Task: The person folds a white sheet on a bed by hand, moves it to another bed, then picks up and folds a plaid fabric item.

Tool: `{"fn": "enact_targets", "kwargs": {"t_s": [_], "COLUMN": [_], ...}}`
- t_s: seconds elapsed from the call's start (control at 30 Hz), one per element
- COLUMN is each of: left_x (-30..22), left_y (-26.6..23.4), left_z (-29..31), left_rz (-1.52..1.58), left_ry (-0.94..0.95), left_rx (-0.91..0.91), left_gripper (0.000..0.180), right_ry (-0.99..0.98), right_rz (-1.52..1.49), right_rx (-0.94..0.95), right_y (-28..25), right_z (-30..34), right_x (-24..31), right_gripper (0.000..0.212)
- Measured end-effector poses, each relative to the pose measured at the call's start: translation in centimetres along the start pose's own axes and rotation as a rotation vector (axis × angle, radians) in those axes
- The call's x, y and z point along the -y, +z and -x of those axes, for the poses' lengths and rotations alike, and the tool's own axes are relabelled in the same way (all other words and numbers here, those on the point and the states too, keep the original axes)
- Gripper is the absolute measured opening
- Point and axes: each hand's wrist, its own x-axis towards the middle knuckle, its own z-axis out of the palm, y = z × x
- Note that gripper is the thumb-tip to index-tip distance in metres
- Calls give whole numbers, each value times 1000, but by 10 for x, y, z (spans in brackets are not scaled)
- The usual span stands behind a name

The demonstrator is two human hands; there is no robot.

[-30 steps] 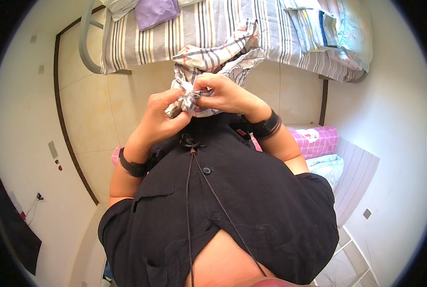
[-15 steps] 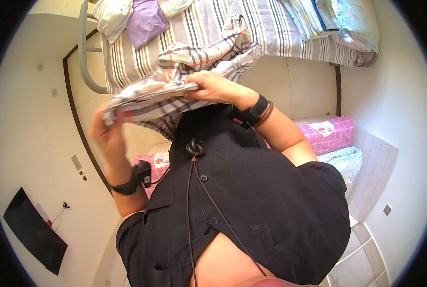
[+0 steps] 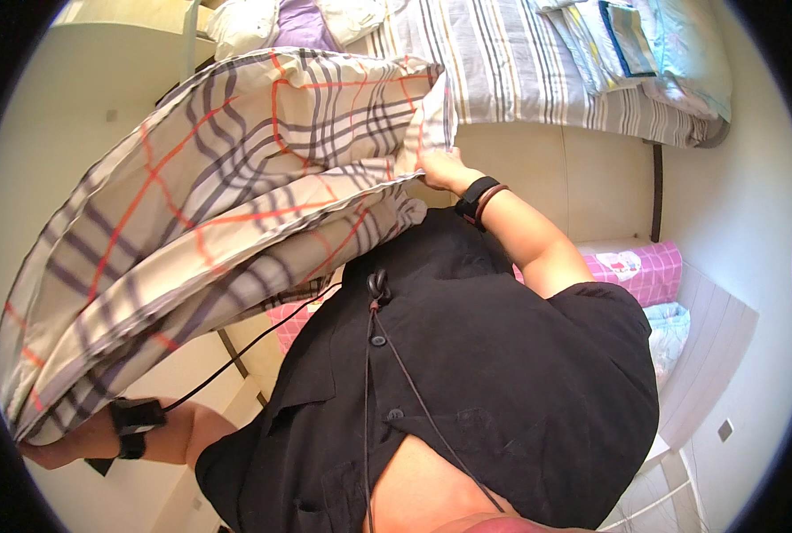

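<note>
Head view, right hand [image 3: 445,171] gripping plaid cloth [image 3: 209,195], left hand [image 3: 54,451] apparently holding its edge, printed patch [image 3: 621,265] on pink roll [image 3: 661,277].

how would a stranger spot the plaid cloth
Find the striped bed at the top. Overlapping its near edge, the big plaid cloth stretches leftward from right hand to left hand. Red and dark lines cross on it, unlike the bed's parallel stripes.

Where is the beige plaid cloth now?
In the head view, the beige plaid cloth spans the left side, from the left hand to the right hand, just below the purple fabric.
</note>
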Motion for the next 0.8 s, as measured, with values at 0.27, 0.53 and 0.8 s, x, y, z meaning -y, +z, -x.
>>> {"fn": "enact_targets", "kwargs": {"t_s": [0.27,0.53,0.8], "left_x": [-57,12,178], "left_y": [-90,-207,-294], "left_z": [-89,-134,-72], "left_rz": [-251,-274,-269], "left_ry": [-97,-495,-807], "left_rx": [-56,-108,-252], "left_gripper": [36,35,28], "right_ry": [130,243,606], "right_rz": [178,483,628], "right_rx": [-15,-792,-986], "right_y": [20,-63,-206], "right_z": [-18,16,158], "right_x": [-43,-151,-159], "right_gripper": [22,15,25]}}
